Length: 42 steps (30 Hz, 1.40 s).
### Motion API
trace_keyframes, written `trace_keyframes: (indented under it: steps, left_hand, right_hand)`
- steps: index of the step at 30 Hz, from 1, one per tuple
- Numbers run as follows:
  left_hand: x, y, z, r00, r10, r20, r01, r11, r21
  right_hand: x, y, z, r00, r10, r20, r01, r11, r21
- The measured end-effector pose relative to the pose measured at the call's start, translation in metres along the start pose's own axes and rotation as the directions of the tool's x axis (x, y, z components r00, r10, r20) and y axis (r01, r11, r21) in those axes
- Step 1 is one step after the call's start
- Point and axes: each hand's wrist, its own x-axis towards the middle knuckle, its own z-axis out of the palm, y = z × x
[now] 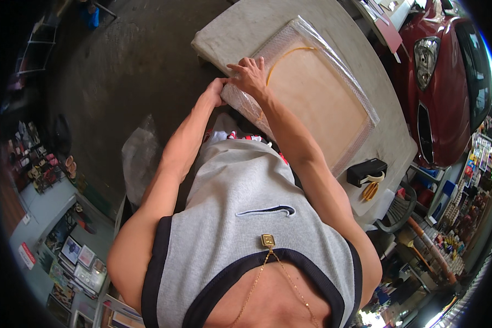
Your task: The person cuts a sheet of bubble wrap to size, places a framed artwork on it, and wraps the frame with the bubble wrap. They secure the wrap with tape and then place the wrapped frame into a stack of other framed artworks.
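A flat, pale wooden panel [317,98] lies on the table, with clear bubble wrap [341,71] folded over its edges. A thin yellow curved band [290,53] runs across the panel's far left part. At the near left corner, my left hand [217,92] has its fingers curled around the edge of the bubble wrap; some of them are hidden. Just right of it, my right hand [250,76] rests on the wrapped edge with its fingers spread. The wrap bulges along the near side, below my right wrist.
The pale table [224,41] has a black case [366,171] and a yellow looped item [370,191] at its right end. A dark red car [443,82] stands beyond. Clear plastic sheeting [139,147] hangs left of me. A green chair [402,210] is at the right.
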Motion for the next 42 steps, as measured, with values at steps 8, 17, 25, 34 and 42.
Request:
trace_keyframes:
  steps: [8, 17, 25, 34, 42]
  left_hand:
    - [0.038, -0.001, -0.026, 0.945, 0.322, -0.055, -0.263, 0.85, 0.457]
    - [-0.011, -0.021, 0.004, 0.523, 0.851, 0.041, -0.337, 0.162, 0.927]
    - [0.002, -0.009, -0.007, 0.521, 0.848, 0.098, -0.424, 0.157, 0.892]
    - [0.007, -0.004, -0.008, 0.522, 0.853, -0.027, -0.332, 0.232, 0.914]
    - [0.003, -0.004, -0.004, 0.546, 0.829, -0.119, -0.311, 0.333, 0.89]
  right_hand:
    - [-0.007, -0.003, 0.004, 0.996, -0.014, -0.086, 0.007, 0.996, -0.086]
    - [-0.197, 0.084, -0.061, 0.619, 0.504, -0.602, -0.356, 0.863, 0.357]
    - [-0.479, 0.149, -0.132, -0.357, 0.528, -0.771, -0.825, 0.209, 0.525]
    - [-0.512, 0.197, -0.12, -0.139, 0.97, 0.201, -0.005, -0.204, 0.979]
    - [-0.509, 0.175, -0.077, -0.012, 0.998, -0.057, 0.611, 0.052, 0.79]
